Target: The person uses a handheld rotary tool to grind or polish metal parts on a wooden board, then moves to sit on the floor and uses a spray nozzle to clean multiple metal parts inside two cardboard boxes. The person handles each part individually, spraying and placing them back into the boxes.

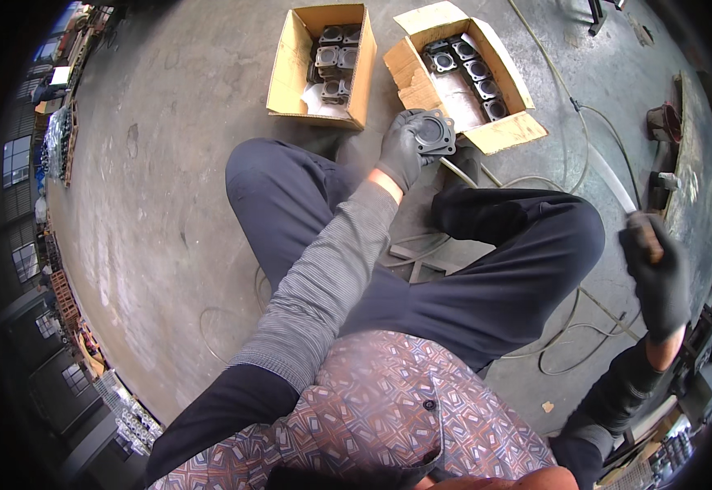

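Observation:
Between the two cardboard boxes and my knees, my left hand (402,153) in a dark glove is closed on a grey metal cylinder block (433,133). The block has a squarish flange with a large round bore and small corner holes, turned up toward me. Out to the right, my right hand (656,282), also gloved, is wrapped round the wooden handle of a long flat file (615,181). Its pale blade points up and to the left, well apart from the block. Blur hides the blade's surface.
An open cardboard box (282,77) at far left of centre holds several similar blocks. A second box (499,139), its flaps spread, holds more. A hose (586,163) loops over the concrete floor (160,163). At right stands a worn bench (695,192) with a reddish container (663,122).

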The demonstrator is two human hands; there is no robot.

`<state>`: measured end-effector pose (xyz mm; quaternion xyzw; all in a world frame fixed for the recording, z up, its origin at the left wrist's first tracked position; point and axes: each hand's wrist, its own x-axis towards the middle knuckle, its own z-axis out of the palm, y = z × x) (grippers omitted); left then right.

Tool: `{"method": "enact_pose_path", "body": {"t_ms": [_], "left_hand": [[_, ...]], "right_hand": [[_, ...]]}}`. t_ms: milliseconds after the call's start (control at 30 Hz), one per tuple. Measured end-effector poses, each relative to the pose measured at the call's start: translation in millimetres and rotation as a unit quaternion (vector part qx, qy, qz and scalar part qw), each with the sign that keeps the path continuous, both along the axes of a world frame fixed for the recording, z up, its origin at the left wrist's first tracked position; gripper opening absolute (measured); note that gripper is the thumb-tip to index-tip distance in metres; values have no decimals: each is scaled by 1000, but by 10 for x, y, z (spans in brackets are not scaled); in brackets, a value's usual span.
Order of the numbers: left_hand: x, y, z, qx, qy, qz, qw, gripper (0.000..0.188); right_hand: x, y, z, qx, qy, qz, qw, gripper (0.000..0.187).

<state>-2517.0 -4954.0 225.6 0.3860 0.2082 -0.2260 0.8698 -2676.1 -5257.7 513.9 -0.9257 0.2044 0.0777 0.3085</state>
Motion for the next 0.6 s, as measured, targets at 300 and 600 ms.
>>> {"method": "enact_pose_path", "body": {"t_ms": [300,600], "left_hand": [[-156,201,78,-106,18,-42,993,31],[-292,436,3,-381,97,-24,919,32]], "right_hand": [[-169,113,12,-50,40,217,974,18],[-415,-36,244,134,30,-122,983,18]]}}
